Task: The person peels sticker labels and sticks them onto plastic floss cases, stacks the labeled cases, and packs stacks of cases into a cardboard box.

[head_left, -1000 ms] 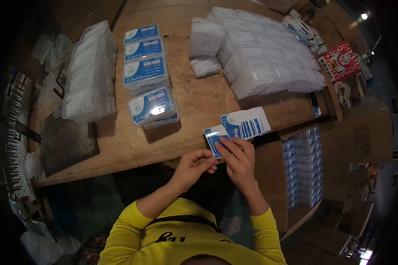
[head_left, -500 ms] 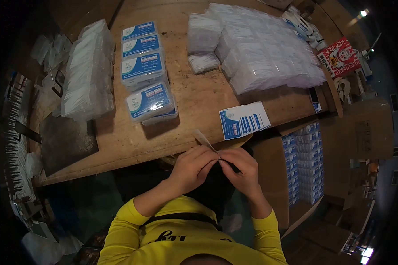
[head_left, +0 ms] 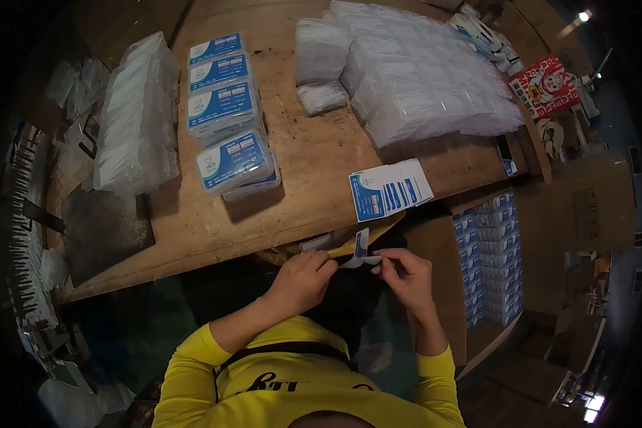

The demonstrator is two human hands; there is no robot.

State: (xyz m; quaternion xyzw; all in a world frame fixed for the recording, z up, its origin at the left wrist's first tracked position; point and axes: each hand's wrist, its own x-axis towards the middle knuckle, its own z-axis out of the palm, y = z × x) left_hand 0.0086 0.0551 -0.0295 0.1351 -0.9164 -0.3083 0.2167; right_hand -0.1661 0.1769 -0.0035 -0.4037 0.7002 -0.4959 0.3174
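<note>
At lower centre of the frame, we hold a bent blue-and-white label (head_left: 362,245), our left hand (head_left: 301,282) apparently closed on one end, our right hand (head_left: 409,278) pinching the other. It looks like peeling, so we judge a slow, low pull with fingertips on the edges best avoids creases. Our left fingertips are hidden, the small print is unreadable, and we cannot identify the pale piece (head_left: 317,242) above our left hand.

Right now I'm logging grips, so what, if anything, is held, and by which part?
A blue-and-white label: the right hand pinches its right end; the left hand grips its left side, exact spot hidden by the fingers.
</note>
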